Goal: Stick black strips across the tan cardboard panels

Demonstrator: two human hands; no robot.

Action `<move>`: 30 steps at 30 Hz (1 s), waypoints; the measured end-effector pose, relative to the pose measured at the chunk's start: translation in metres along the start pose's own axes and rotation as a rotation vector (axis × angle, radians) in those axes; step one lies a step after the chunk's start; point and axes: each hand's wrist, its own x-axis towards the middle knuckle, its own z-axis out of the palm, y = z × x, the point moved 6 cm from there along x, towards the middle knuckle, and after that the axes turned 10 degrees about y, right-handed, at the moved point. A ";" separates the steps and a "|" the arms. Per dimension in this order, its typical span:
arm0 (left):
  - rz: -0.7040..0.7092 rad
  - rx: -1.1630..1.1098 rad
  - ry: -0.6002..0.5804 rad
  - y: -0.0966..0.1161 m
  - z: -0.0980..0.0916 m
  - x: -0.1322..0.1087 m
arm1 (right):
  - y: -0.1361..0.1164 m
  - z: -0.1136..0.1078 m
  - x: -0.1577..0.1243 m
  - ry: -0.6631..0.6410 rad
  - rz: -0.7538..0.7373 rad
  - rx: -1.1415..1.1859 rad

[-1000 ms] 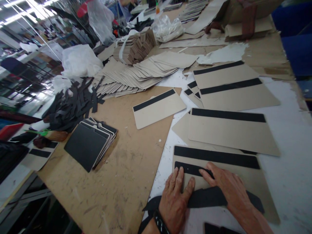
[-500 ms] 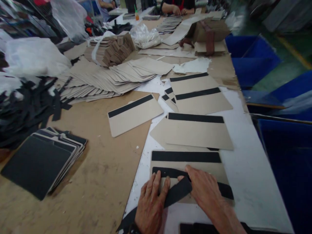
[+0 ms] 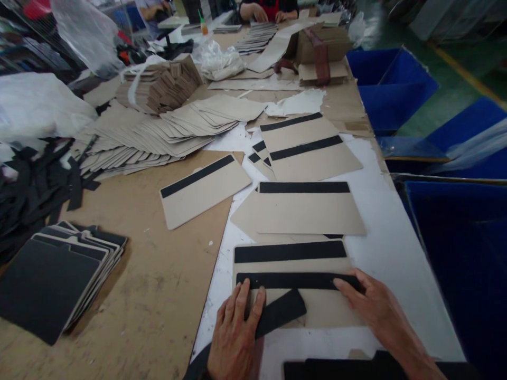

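My right hand [image 3: 374, 301] pinches the right end of a long black strip [image 3: 293, 281] between thumb and fingers. The strip lies straight across a beige board [image 3: 328, 309], below another black strip [image 3: 291, 252] on a board's upper edge. At its left end, the stretched fingertips of my left hand [image 3: 237, 327] press down, fingers apart. A loose black strip [image 3: 282, 312] passes slantwise under my left hand, which hides its middle. Above them lies a beige board with a black band [image 3: 309, 211].
More banded boards [image 3: 312, 158] lie farther up the table. To the left are a stack of black pieces [image 3: 51, 285], a heap of black strips [image 3: 31, 195] and fanned beige boards [image 3: 158, 126]. Blue bins [image 3: 455, 237] line the right edge. A person's hands [image 3: 269, 15] show at the far end.
My right hand has moved right along the strip to its far end, and the strip now lies straight. My left hand still presses the left end. The whole view has shifted slightly.
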 end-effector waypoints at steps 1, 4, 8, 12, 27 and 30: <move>0.002 0.005 -0.024 0.000 0.001 0.000 | -0.003 -0.001 0.000 0.033 -0.023 -0.029; 0.003 0.010 -0.040 -0.001 0.002 0.000 | -0.009 -0.006 -0.001 0.099 -0.070 -0.063; 0.034 -0.010 0.007 -0.001 0.001 0.001 | -0.013 -0.004 0.000 0.091 -0.131 -0.078; 0.071 -0.006 0.066 -0.002 0.003 0.001 | -0.013 -0.001 0.003 0.099 -0.180 -0.112; 0.108 0.064 0.115 -0.003 0.007 0.001 | -0.011 -0.001 0.002 0.121 -0.155 -0.160; 0.116 0.096 0.096 -0.005 0.010 -0.001 | -0.006 0.003 0.000 0.182 -0.155 -0.191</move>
